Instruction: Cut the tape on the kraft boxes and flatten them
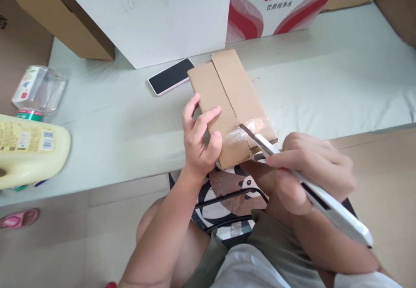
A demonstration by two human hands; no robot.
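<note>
Box (224, 101) under fingers of left hand (203, 143), right hand (313, 171) gripping knife (312, 188), tip at box's taped seam

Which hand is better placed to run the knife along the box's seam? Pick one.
Right, I'd judge. The right hand already holds the knife, blade tip at the seam; the left hand is on the box, placed to steady it.
</note>
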